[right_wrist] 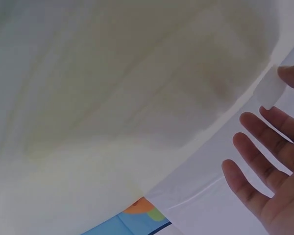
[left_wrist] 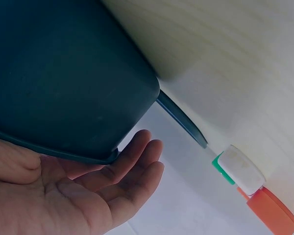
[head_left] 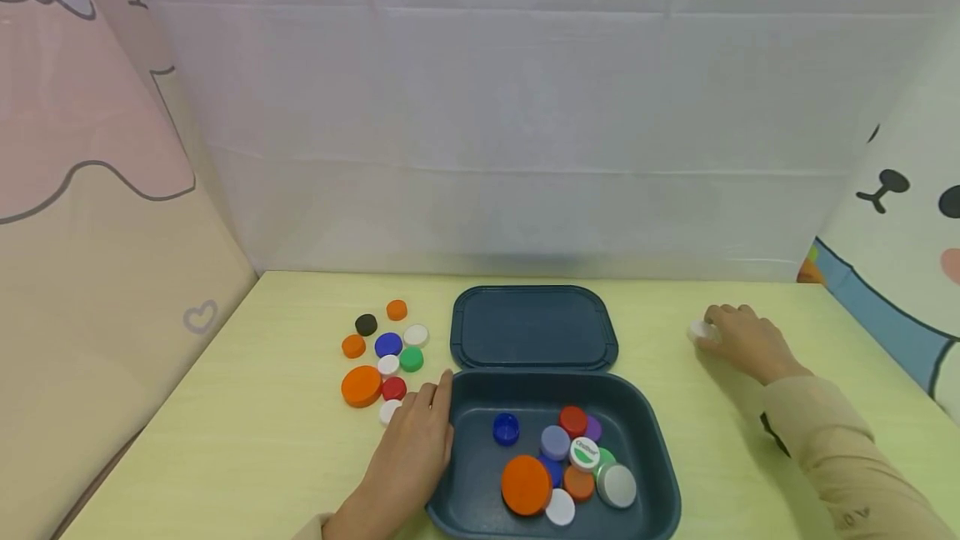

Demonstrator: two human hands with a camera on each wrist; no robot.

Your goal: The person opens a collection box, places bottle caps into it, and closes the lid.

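My right hand point(head_left: 748, 342) is at the right side of the table, with a white bottle cap point(head_left: 702, 331) pinched between thumb and index finger. In the right wrist view the other fingers are spread away from the cap point(right_wrist: 270, 88). My left hand point(head_left: 420, 433) holds the left rim of a dark blue plastic box point(head_left: 660, 448), its loosely bent fingers point(left_wrist: 142, 181) outside the wall. Inside the box lie several caps, among them a large orange cap point(head_left: 526, 485), a dark blue cap point(head_left: 506, 429) and a silver lid point(head_left: 617, 486).
Left of the box lies a loose group of caps, including a large orange cap point(head_left: 362, 386), a black cap point(head_left: 366, 324) and a green cap point(head_left: 411, 358). The flat dark blue lid point(head_left: 534, 327) lies just behind the box. A white sheet point(head_left: 525, 107) hangs at the table's back.
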